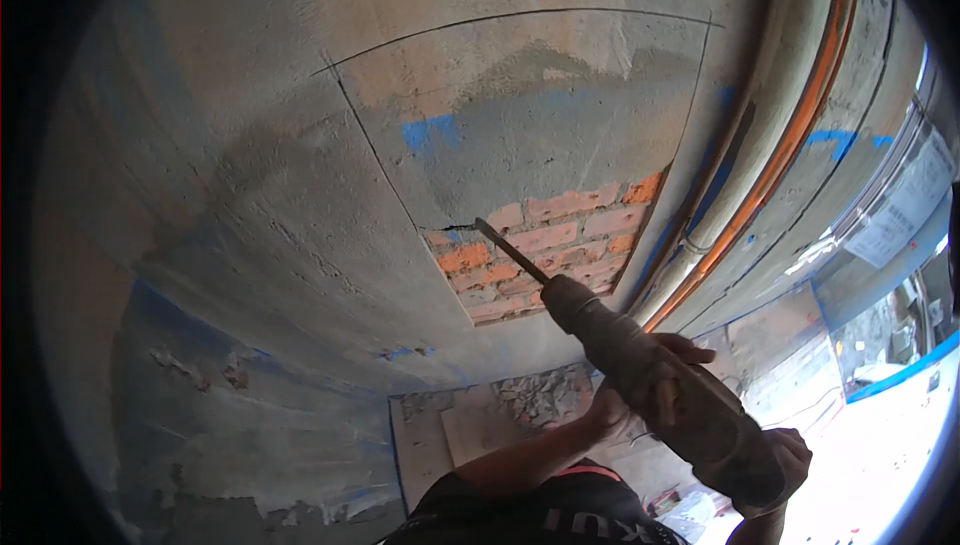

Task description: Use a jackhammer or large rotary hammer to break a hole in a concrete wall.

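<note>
A dusty demolition hammer [655,385] slants up and left across the view. Its chisel bit [515,253] ends in a flat tip at the lower edge of the grey plaster [560,140], near the left pencil line. Just beside the tip runs a dark crack. Under that edge lies a patch of exposed red brick [570,235]. My left hand [608,411] is wrapped round the front part of the hammer's body, with some fingers showing on the far side. Farther back, my right hand [790,457] is closed on the rear end; the tool hides part of its grip.
Pencil lines on the wall [250,165] frame the plaster and brick. A pale pipe [775,135] and a copper-coloured pipe [800,155] run down right of them. Rubble [552,400] lies on the floor below. Farther right is a bright opening with blue tape edging [905,370].
</note>
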`<state>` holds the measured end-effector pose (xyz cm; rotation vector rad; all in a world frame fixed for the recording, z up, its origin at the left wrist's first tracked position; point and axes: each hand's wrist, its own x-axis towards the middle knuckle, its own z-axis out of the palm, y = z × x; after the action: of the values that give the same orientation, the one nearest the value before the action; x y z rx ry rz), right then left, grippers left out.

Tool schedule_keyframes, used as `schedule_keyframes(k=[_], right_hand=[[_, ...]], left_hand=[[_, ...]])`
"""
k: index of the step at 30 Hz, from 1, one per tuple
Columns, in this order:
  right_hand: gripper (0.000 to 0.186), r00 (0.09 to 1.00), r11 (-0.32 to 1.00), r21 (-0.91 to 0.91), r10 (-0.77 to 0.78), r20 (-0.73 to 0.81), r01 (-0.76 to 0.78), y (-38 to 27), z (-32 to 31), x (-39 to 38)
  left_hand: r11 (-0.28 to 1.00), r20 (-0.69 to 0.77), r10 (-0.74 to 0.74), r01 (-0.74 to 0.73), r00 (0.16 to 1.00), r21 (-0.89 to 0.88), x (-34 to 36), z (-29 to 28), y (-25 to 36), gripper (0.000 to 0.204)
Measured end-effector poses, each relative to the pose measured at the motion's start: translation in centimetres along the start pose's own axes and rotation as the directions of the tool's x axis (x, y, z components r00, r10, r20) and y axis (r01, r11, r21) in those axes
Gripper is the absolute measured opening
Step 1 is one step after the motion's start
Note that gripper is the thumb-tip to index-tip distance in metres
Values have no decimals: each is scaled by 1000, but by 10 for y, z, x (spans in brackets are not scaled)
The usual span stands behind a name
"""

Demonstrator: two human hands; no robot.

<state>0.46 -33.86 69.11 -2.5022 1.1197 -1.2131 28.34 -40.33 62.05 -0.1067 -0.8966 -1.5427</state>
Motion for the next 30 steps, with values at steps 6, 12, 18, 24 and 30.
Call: schedule_keyframes(k=[6,12,18,24,30], right_hand=[[25,937,941,-27,-334,106,338,-27,2,40],[25,854,847,-126,-501,138,517,-63,8,78],[21,723,780,30,-593,354,625,-109,6,132],[16,405,529,140,-770,493,837,-92,-9,176],[6,598,715,136,-660,456,686,-120,-5,188]], left_hand=[[896,15,320,-297,947,-329,13,-13,-6,113],[861,140,477,-429,868,-272,42,-3,22,100],[799,61,560,-519,826,-304,47,10,35,92],[641,15,730,-677,683,-361,68,19,25,110],[600,-87,746,-723,660,-342,71,23,47,112]])
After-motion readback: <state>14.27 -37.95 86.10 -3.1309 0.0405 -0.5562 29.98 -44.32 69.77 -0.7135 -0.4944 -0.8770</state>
